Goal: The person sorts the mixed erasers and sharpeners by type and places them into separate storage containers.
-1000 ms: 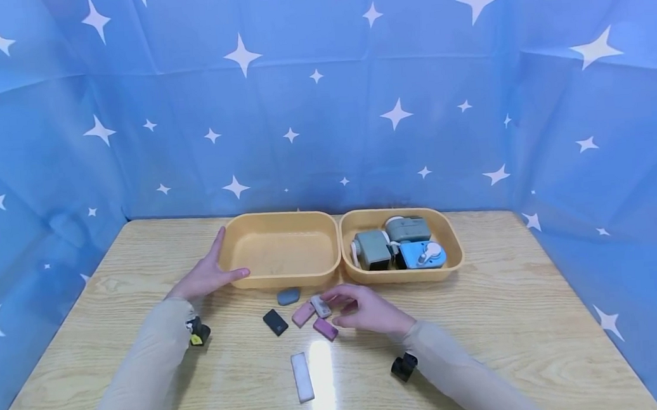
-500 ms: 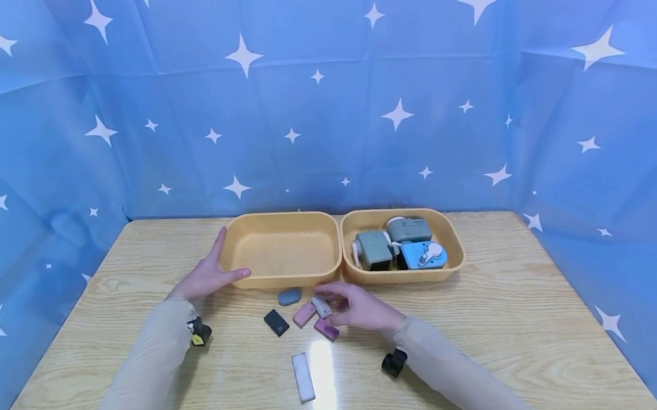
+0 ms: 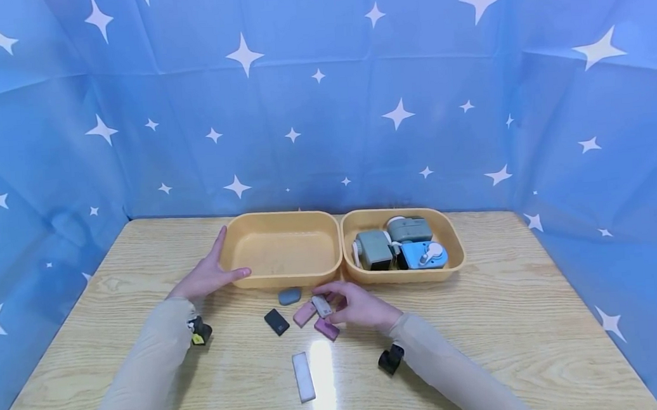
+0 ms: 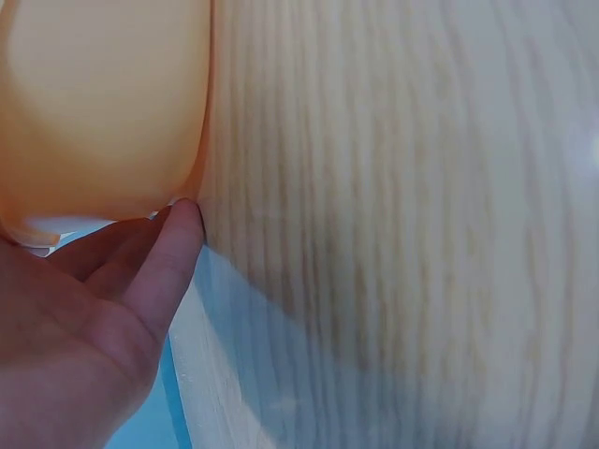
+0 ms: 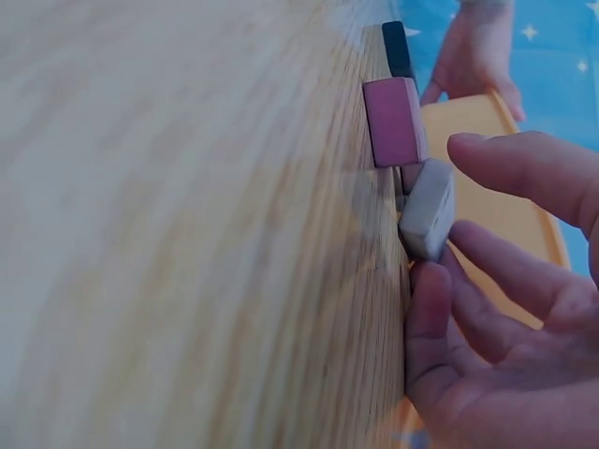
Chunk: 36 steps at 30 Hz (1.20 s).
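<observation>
At the left end of the bare yellow tray (image 3: 277, 213), my left hand (image 3: 204, 276) rests with fingers straight along the outside and the thumb over the front rim. In the left wrist view its fingertips meet the tray's lower edge. My right hand (image 3: 361, 305) is at a small grey block (image 5: 429, 210) that leans on a pink block (image 3: 304, 314). The fingertips reach the grey block's edge, while the thumb stands apart from it in the right wrist view. A purple block (image 5: 393, 122) lies just beside that hand.
Nearby on the wooden table lie a black block (image 3: 276, 322), a blue-grey rounded block (image 3: 290, 296) and a long white block (image 3: 303, 377). A second yellow tray (image 3: 402, 276) holds grey-green pieces (image 3: 374, 249) and a blue piece (image 3: 423, 255) with a white knob. A starry blue curtain (image 3: 321, 104) surrounds the table.
My right hand has moved slightly left, bringing its fingers closer around the grey block. The left hand and the blocks stay in place.
</observation>
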{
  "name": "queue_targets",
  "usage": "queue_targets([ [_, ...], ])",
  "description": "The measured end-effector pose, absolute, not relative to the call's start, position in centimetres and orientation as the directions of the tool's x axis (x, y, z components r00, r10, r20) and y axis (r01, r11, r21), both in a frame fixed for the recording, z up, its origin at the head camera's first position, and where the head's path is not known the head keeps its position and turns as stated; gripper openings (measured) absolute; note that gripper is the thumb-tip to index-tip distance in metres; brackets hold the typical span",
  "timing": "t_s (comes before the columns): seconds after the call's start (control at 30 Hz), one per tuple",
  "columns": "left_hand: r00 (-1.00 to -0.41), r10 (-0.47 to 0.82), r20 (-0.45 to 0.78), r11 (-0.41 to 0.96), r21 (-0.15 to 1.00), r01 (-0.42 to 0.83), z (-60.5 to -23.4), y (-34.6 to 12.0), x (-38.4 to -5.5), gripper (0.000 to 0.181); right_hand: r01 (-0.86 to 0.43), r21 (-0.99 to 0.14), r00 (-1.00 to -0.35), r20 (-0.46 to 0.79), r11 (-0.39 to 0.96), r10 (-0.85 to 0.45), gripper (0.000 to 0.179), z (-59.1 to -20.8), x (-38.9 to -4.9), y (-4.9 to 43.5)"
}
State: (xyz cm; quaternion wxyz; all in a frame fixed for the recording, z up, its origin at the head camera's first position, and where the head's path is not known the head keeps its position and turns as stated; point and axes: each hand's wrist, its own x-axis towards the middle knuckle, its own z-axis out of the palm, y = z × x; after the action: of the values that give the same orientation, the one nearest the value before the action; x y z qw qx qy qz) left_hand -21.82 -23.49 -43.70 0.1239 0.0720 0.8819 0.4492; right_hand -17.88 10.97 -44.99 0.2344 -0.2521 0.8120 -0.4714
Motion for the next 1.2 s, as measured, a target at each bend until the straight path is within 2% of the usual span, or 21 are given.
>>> queue_targets([
  [0.23,-0.957,0.247,-0.150,0.594,0.804,0.028,-43.7,-23.5,-21.8,0.116,-0.184,-0.872,-0.763,-0.165,0.454,-0.625,0.055,-45.0,-18.0,10.7],
  [0.67,-0.958,0.242,-0.157,0.594,0.805,0.018,-43.6,-23.4,-21.8,0.114,-0.265,-0.848,-0.781,-0.090,0.459,-0.618,0.046,-45.3,-18.0,10.6],
  [1.07,-0.958,0.244,-0.151,0.592,0.806,0.024,-43.7,-23.4,-21.8,0.115,-0.223,-0.882,-0.786,-0.089,0.415,-0.612,0.043,-45.2,-17.7,11.0],
  [1.2,-0.957,0.250,-0.145,0.592,0.805,0.033,-43.5,-23.3,-21.7,0.115,-0.194,-0.899,-0.780,-0.101,0.392,-0.617,0.043,-43.3,-16.8,10.9],
])
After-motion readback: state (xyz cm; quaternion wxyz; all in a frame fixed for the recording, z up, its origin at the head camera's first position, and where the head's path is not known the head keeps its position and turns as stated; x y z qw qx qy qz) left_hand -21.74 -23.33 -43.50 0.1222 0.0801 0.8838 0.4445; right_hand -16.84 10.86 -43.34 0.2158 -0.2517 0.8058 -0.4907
